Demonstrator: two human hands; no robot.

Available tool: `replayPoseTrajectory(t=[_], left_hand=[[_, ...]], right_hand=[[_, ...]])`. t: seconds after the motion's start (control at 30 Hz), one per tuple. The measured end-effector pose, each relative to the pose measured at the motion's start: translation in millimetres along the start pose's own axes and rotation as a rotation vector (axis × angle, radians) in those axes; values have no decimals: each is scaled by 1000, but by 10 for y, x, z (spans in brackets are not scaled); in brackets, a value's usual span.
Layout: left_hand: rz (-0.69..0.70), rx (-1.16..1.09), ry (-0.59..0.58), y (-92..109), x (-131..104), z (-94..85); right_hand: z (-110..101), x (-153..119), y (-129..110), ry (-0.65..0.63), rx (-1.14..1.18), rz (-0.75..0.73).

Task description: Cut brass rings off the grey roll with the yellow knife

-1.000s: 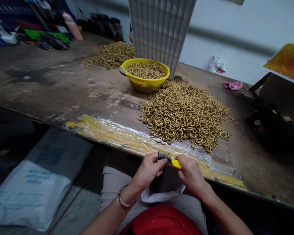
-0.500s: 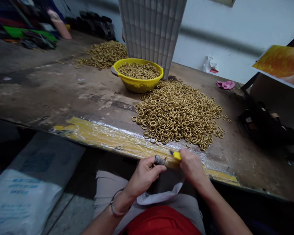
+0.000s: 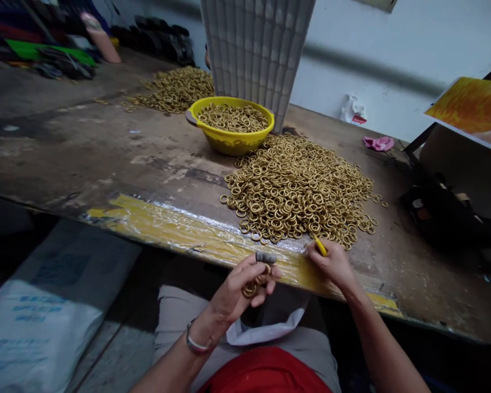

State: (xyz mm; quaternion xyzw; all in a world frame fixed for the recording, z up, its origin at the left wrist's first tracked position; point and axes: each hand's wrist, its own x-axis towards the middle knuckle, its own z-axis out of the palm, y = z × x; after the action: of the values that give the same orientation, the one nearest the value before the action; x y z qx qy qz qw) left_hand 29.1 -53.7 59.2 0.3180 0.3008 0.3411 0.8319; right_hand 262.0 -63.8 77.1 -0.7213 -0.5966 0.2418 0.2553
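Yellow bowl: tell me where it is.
In the head view, the yellow bowl stands on the worktable, left of and beyond the nearer ring pile, just in front of the grey ribbed panel.

Dim, cool light overall; flat, pale blue-white wall (image 3: pixel 376 33) brightest, a soft dark band across it. White glare streaks the long, shiny yellow tape strip (image 3: pixel 167 226). Shadow cuts across the white, blue-printed sack (image 3: pixel 36 333). Far left blurred; edges stretched wide-angle; heaped round gold-coloured metal rings (image 3: pixel 298 191) fairly crisp.
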Motion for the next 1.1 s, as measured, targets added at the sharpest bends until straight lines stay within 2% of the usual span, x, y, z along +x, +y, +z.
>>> replayPoseTrajectory(t=[0.07,0.17,0.27,0.37,0.43,0.5,0.6,0.7,0.87,1.1], left_hand=[[44,139,58,-37,-1,2],[252,503,230,-114,-13,26],[455,779,288,-158,-43,39],[519,884,310,-155,-66,8],[497,873,345,-132,-68,-26],[369,750,324,-103,-57,-54],[151,455,222,-74,-31,-76],[119,312,186,-84,-21,-82],[160,478,201,-116,-44,-80],[275,745,176,15,-66,-24]], right_hand=[[57,-59,-141,-144,419,90],[194,-149,-358,-318,838,235],[323,-184,-506,-382,1020,305],[384,-177,-581,-436,1052,341],[385,-176,-603,-442,998,298],[366,-196,-600,-389,847,190],[340,-271,-539,-214,464,-59],[348,-372,-452,-98,80,-254],[388,-462,-408,-77,-240,-347],[402,-452,-492,-113,-425,-372]])
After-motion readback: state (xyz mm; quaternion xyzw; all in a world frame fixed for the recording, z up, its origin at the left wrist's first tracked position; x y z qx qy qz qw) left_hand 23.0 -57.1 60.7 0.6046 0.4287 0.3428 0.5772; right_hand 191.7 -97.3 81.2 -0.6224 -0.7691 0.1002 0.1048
